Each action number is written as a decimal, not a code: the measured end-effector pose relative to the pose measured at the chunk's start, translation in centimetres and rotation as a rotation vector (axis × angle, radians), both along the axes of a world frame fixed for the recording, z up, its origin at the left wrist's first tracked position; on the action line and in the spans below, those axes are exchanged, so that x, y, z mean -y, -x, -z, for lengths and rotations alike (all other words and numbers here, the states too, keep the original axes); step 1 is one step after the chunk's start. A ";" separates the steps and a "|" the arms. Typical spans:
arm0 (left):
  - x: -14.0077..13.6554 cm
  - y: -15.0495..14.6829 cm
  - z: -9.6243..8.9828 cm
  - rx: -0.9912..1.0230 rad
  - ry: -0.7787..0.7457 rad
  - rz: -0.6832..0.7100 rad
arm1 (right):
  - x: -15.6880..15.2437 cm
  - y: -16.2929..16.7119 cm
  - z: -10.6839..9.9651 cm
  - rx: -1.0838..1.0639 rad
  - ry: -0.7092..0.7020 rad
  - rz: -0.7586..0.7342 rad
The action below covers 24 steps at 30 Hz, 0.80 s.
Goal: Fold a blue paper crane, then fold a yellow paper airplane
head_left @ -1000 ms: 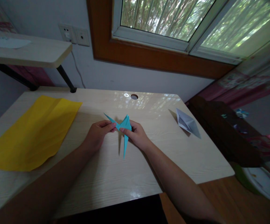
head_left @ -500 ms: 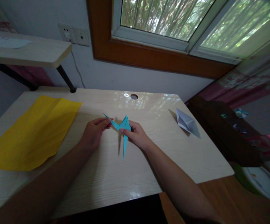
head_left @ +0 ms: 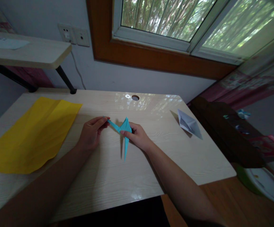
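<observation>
A folded blue paper crane (head_left: 125,126) is held just above the pale wooden desk (head_left: 137,176) in front of me. Its body is pinched between the thumb and fingers of my right hand (head_left: 138,135). One narrow point of the paper hangs down toward me, and another slim arm slants up to the left. My left hand (head_left: 93,130) pinches that slim arm close to its tip, which is partly hidden by the fingertips.
A large yellow paper sheet (head_left: 37,135) lies on the desk's left. A folded white paper boat (head_left: 189,124) sits at the right. A raised shelf (head_left: 28,55) stands at the back left, and a cable hole (head_left: 135,98) is near the back edge.
My left hand has slid a little to the left, nearer the tip of the slim paper arm. My right hand keeps its hold on the body.
</observation>
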<state>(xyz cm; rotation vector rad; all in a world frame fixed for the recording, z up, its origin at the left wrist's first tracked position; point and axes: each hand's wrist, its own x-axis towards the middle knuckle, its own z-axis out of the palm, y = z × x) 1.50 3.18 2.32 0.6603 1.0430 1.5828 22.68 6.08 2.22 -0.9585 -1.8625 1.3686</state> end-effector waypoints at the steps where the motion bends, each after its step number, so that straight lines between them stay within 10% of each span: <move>1: -0.1 0.1 0.0 -0.001 0.002 -0.011 | 0.0 0.0 0.0 0.002 0.009 0.002; 14: -0.5 0.8 -0.4 0.054 -0.094 -0.083 | 0.0 -0.1 0.2 -0.098 0.177 0.039; 24: 0.8 -1.3 0.2 -0.288 0.002 0.402 | -0.1 -0.1 -0.3 -0.133 0.168 -0.080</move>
